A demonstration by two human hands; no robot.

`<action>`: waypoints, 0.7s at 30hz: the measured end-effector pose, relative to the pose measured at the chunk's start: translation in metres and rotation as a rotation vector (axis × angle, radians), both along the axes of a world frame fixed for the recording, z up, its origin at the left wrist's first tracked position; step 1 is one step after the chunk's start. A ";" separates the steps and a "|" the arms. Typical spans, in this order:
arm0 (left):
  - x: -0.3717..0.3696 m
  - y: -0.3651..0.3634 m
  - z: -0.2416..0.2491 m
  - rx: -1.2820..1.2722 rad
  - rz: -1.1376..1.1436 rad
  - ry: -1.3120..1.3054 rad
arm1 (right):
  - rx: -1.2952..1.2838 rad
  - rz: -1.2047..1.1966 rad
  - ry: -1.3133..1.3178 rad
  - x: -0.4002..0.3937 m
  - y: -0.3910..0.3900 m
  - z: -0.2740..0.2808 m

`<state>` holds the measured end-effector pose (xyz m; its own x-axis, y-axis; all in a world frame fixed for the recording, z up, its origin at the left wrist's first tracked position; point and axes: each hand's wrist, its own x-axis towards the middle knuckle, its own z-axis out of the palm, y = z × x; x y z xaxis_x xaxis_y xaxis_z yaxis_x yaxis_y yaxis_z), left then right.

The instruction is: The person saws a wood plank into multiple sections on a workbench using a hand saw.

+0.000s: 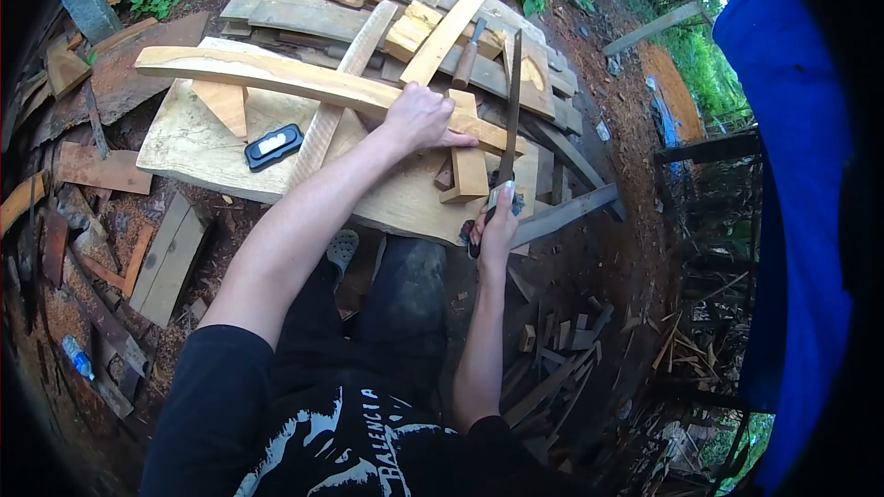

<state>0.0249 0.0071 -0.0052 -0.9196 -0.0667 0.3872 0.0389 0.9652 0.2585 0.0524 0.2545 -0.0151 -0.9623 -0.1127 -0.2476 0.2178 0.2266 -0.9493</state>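
Observation:
A long, slightly curved wooden beam (267, 74) lies across the workbench, resting on a narrow wooden slat (348, 83) and a wooden block (470, 173). My left hand (421, 118) is closed over the beam near its right end, the thumb lying along the wood. In my right hand (497, 225) is the handle of a handsaw, gripped low by the bench's front edge. The saw blade (514, 97) points away from me and crosses right at the beam's end. A chisel (471, 53) with a wooden handle lies just beyond my left hand.
A black case (274, 147) sits on the bench slab (180, 143), left of the slat. Stacked planks (295, 17) cover the bench's far side. Offcuts and a plastic bottle (77, 357) litter the ground at left. A blue tarp (783, 129) hangs at right.

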 end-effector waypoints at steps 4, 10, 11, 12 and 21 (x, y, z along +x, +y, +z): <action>-0.001 0.000 -0.001 -0.027 0.011 -0.033 | -0.020 0.015 -0.042 0.061 0.037 -0.007; 0.001 0.001 -0.002 -0.008 0.017 -0.014 | -0.027 0.011 -0.094 0.200 0.129 -0.021; 0.000 0.000 -0.002 -0.002 0.009 -0.008 | -0.030 0.015 -0.106 0.213 0.137 -0.015; 0.000 0.000 -0.003 0.005 -0.002 -0.002 | -0.033 0.018 -0.117 0.221 0.142 -0.011; -0.003 -0.002 -0.003 -0.041 -0.049 0.009 | 0.074 0.045 -0.063 0.129 0.097 0.006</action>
<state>0.0223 0.0049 -0.0087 -0.9176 -0.0060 0.3974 0.0882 0.9719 0.2183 0.1810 0.3513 -0.0087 -0.9389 -0.1341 -0.3169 0.2648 0.3066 -0.9143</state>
